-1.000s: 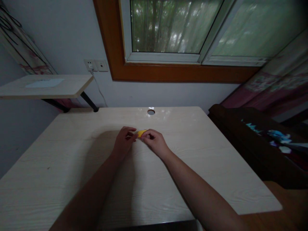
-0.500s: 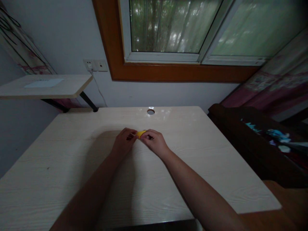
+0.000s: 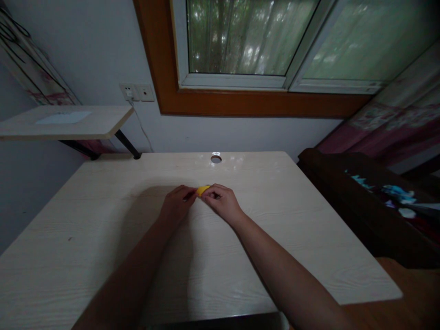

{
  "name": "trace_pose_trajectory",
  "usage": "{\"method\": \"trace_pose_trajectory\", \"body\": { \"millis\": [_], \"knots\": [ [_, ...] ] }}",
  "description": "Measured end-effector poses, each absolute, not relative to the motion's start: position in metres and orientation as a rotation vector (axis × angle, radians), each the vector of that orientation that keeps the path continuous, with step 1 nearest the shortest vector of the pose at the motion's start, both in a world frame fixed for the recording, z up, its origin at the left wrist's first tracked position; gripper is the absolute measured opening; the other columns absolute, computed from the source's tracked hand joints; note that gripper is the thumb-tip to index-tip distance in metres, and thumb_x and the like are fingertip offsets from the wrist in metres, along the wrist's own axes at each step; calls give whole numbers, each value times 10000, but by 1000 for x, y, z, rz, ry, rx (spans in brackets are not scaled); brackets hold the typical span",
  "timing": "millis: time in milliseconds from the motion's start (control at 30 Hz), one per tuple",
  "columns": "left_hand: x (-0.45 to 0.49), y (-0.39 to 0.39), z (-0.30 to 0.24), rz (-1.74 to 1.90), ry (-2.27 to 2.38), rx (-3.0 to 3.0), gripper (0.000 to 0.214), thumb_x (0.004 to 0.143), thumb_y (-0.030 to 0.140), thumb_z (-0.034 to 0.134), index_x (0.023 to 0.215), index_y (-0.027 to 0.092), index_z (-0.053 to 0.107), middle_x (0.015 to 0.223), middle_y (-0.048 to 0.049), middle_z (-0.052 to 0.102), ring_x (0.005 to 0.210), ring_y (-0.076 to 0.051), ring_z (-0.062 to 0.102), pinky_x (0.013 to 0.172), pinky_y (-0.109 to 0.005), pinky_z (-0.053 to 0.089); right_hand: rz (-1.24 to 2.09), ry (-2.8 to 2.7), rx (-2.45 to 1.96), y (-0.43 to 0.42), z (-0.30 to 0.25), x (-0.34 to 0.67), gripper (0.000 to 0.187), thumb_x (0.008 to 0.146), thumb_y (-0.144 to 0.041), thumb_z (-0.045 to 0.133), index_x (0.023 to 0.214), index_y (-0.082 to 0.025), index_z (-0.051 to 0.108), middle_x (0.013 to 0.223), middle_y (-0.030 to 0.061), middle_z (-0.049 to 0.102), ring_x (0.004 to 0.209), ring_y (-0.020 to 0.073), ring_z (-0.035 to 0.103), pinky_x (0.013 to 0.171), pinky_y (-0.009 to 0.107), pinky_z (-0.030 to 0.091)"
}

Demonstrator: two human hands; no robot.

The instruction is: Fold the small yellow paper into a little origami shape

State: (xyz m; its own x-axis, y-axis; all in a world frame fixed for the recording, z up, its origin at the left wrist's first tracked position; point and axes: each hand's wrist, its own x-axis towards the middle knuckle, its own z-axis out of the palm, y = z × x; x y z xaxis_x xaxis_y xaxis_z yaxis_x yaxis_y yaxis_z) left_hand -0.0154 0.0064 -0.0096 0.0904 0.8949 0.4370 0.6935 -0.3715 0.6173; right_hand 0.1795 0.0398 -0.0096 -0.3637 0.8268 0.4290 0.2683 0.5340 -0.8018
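Note:
A small yellow object (image 3: 202, 190) is between my hands just above or on the pale tabletop; its kind is too small to make out. My right hand (image 3: 220, 200) pinches it from the right, thumb and fingers closed and covering part of it. From the left, my left hand (image 3: 178, 202) has its fingertips pressed together at the object's left end. Both forearms reach in from the lower edge of the view.
The wood-grain table (image 3: 292, 238) has a round cable hole (image 3: 216, 159) near its back edge. At the left stands a raised shelf (image 3: 103, 121) with a paper sheet (image 3: 64, 118). Dark furniture (image 3: 330, 183) with assorted items is at the right, a dark edge (image 3: 220, 321) in front.
Both hands keep nearly the same place. A thin pale strand seen at my left fingers before no longer shows, and slightly more of the yellow object is visible.

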Motion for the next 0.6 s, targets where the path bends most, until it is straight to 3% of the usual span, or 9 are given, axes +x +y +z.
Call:
{"method": "trace_pose_trajectory", "body": {
  "millis": [600],
  "knots": [
    [-16, 5, -10, 1071, 1604, 2212, 208, 903, 278, 562, 1026, 218, 718, 930, -65, 733, 837, -188, 675, 810, -302, 523, 762, -1960, -864, 41, -11, 183, 80, 853, -263, 661, 818, -219, 719, 772, 25, 657, 668, 141, 574, 634, 264, 450]
  ]
}}
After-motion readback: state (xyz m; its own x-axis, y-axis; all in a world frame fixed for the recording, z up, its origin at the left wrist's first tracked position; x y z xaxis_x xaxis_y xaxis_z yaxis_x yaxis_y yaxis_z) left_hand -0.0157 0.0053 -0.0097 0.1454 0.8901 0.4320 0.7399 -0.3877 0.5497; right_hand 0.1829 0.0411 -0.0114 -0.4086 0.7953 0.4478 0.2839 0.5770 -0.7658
